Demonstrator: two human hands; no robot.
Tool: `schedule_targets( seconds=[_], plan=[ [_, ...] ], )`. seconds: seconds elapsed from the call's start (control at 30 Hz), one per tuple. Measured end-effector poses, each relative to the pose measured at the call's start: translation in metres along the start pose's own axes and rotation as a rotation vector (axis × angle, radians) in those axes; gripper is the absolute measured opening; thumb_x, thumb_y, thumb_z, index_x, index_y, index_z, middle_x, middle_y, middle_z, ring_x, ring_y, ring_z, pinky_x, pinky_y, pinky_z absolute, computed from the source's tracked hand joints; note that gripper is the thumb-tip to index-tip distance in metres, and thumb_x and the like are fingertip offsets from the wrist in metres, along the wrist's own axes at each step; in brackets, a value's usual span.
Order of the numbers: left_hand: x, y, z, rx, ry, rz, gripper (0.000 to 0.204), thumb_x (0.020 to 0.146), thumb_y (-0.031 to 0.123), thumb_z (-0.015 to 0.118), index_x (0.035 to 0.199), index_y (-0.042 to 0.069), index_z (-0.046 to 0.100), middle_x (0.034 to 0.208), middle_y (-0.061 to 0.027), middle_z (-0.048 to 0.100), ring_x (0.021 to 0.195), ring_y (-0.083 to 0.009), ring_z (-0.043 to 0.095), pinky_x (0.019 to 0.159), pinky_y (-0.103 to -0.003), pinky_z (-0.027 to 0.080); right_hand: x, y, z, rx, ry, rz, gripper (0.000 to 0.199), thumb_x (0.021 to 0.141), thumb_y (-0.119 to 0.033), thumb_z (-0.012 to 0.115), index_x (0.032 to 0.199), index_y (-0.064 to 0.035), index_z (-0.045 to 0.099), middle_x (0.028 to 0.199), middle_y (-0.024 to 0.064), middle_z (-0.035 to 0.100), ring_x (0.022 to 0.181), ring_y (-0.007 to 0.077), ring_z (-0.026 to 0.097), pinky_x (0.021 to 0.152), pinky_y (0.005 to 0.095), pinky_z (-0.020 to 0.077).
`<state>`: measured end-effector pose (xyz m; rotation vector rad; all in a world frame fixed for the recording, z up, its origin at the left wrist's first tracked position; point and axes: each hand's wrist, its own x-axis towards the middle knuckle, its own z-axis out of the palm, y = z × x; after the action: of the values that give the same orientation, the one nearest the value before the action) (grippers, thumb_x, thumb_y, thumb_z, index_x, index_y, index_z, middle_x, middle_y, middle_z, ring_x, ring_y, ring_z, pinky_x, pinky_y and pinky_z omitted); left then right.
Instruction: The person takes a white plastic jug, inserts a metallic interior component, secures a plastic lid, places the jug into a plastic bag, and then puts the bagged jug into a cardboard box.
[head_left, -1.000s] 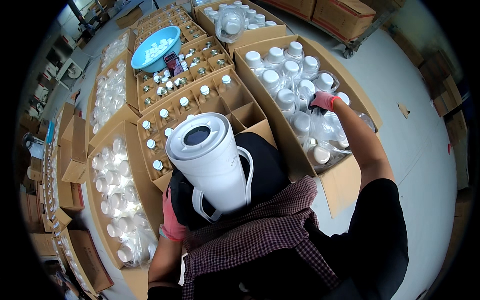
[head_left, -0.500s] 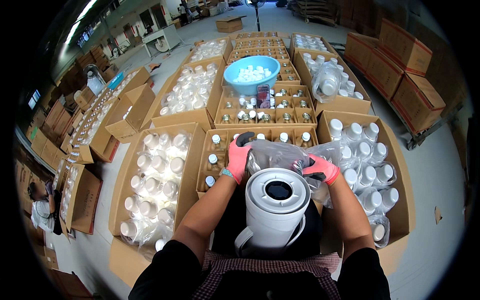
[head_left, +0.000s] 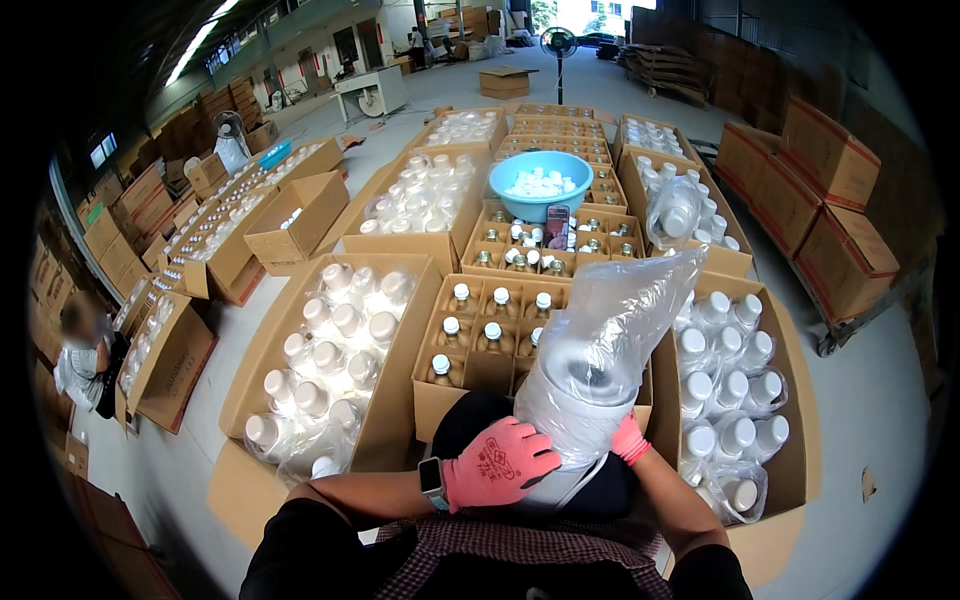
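Note:
In my lap stands a white plastic jug (head_left: pixel 555 488) with a side handle, like a vacuum jug body, bottom end up. A clear plastic bag (head_left: pixel 625 310) covers its upper part, and the bag's loose end rises up and away to the right. My left hand (head_left: pixel 502 465), in a pink glove with a watch at the wrist, is closed on the bag's edge against the jug's near left side. At the jug's right side my right hand (head_left: pixel 630 440), also gloved, grips the bag; its fingers are partly hidden.
Ahead is a divided carton (head_left: pixel 430 390) of glass-like bottles with white caps. Cartons of bagged white jugs flank it, left (head_left: pixel 400 350) and right (head_left: pixel 800 450). Beyond are a blue basin (head_left: pixel 541 208) of white caps and a phone (head_left: pixel 556 228). Another person (head_left: pixel 85 365) sits far left.
The bag has gone from crumpled beyond the jug to pulled down over it. Both hands have come down and nearer to me along the jug's sides. The view has tilted up.

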<state>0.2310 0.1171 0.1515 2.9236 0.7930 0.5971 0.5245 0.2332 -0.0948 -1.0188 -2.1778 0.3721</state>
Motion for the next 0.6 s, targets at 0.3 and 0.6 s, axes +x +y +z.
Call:
schedule_targets(
  seconds=[0.3, 0.6],
  plan=[
    [-0.104, -0.025, 0.012, -0.248, 0.366, -0.17, 0.043, 0.057, 0.017, 0.083, 0.096, 0.009, 0.066, 0.092, -0.0098, 0.064, 0.088, -0.033, 0.062, 0.076, -0.042, 0.05, -0.036, -0.167, -0.029, 0.033, -0.005, 0.131, 0.033, 0.077, -0.009, 0.067, 0.109, -0.002, 0.066, 0.109, 0.0196, 0.067, 0.107, 0.0381, 0.061, 0.104, 0.0538, 0.0381],
    [-0.157, -0.016, 0.029, -0.821, 0.172, -0.628, 0.051, 0.079, 0.019, 0.075, 0.124, 0.004, 0.057, 0.136, -0.017, 0.051, 0.131, -0.0321, 0.047, 0.111, -0.042, 0.036, -0.09, -0.145, -0.086, -0.462, -0.017, 0.111, 0.027, 0.089, -0.019, 0.059, 0.107, -0.001, 0.068, 0.11, 0.0154, 0.069, 0.106, 0.037, 0.06, 0.092, 0.0448, 0.0474]
  ],
)
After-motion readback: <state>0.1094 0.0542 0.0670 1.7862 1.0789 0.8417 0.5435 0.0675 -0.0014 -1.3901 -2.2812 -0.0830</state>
